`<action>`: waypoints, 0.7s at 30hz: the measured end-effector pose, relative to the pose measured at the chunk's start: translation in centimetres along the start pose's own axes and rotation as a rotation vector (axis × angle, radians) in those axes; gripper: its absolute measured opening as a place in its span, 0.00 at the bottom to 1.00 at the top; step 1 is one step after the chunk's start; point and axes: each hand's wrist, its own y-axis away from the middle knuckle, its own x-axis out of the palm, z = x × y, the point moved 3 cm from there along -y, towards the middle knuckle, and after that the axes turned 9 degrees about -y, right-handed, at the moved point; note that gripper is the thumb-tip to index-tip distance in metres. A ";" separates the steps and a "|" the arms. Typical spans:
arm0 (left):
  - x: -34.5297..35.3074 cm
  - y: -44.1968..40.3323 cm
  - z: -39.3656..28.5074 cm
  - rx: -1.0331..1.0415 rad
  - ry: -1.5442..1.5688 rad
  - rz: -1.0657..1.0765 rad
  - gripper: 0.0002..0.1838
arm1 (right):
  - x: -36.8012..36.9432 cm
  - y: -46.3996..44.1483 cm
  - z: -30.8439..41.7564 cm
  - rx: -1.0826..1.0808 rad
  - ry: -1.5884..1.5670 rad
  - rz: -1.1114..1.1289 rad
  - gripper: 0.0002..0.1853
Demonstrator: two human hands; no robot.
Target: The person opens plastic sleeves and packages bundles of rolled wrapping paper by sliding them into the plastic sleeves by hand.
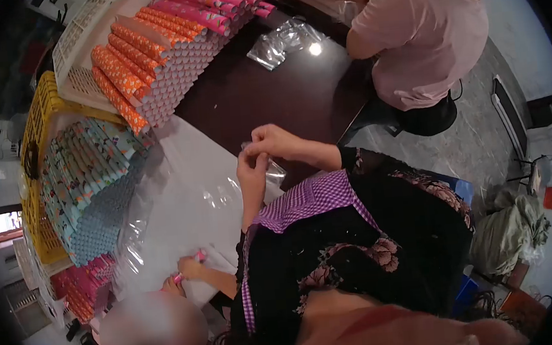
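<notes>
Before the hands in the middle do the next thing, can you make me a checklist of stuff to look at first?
1. Hands at the work: ok. The left hand and right hand meet, fingers pinched on clear plastic.
2. Anything inside that plastic: cannot tell. The hands cover part of it.
3. Neighbour out of the way: ok. The co-worker's hand is well apart.
4. Orange rolls stacked: ok, in a pile.
5. Spare plastic smooth and flat: not ok. It looks crumpled on the dark table.
</notes>
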 end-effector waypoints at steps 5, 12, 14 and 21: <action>-0.4 0.4 -1.6 0.092 -0.105 -0.069 0.09 | 0.0 -0.2 -0.7 0.040 -0.135 0.060 0.15; -1.6 0.4 -0.7 0.129 0.203 -0.111 0.07 | -1.4 -0.3 -0.1 -0.020 -0.267 0.153 0.10; -1.8 0.9 -1.5 0.139 0.214 -0.108 0.08 | -2.1 -0.3 0.1 -0.010 -0.270 0.153 0.10; -2.5 1.4 -3.1 0.219 0.054 -0.254 0.09 | -2.5 0.5 2.8 -0.192 -0.002 -0.010 0.10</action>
